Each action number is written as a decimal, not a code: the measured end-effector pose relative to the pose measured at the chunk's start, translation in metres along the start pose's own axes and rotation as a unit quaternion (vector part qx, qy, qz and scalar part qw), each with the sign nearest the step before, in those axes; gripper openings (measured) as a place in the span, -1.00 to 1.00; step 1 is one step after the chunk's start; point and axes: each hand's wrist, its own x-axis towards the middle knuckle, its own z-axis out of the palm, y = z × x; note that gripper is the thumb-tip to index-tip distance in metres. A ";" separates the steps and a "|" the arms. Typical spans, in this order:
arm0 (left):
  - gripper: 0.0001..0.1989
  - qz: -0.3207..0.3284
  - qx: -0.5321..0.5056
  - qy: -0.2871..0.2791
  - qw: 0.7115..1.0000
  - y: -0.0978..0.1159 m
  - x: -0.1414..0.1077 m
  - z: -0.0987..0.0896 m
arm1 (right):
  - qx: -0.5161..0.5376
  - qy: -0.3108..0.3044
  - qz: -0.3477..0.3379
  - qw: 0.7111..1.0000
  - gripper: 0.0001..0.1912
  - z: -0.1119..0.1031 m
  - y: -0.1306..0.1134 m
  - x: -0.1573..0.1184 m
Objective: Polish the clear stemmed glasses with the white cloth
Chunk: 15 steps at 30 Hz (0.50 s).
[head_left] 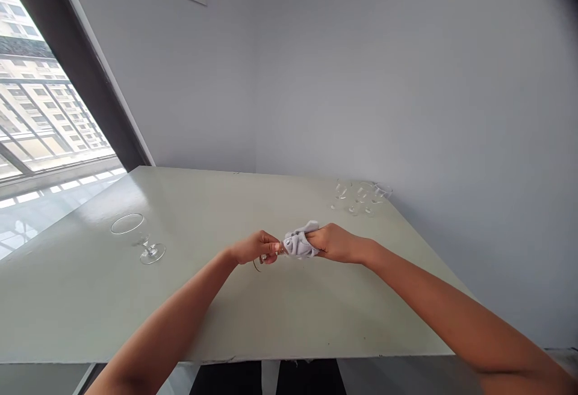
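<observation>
Just above the middle of the table, my left hand (258,247) is closed around the stem of a stemmed glass (282,248) that lies sideways. A thin curved edge, apparently its foot, shows below my fingers. My right hand (336,243) grips a crumpled light grey cloth (300,243) pressed at the glass's bowl. The cloth and fingers hide most of the bowl, so I cannot tell how far inside the cloth is.
Another stemmed glass (152,253) stands upright at the left on the pale table (271,323). Several clear stemmed glasses (361,195) stand at the far right, near the grey wall (383,82). A window (40,94) is at the left.
</observation>
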 end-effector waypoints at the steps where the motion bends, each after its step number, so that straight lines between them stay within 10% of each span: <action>1: -0.51 -0.006 -0.024 -0.006 1.000 -0.002 0.001 0.000 | -0.024 0.006 -0.001 1.000 -0.78 -0.002 0.002 0.000; 10: -0.53 -0.040 -0.214 0.046 0.975 -0.020 0.010 -0.002 | -0.011 0.134 0.091 0.987 -0.73 0.011 0.025 -0.003; 15: -0.56 -0.045 -0.280 0.142 0.949 -0.021 0.012 -0.005 | 0.017 0.318 0.245 0.916 -0.66 0.016 0.032 -0.005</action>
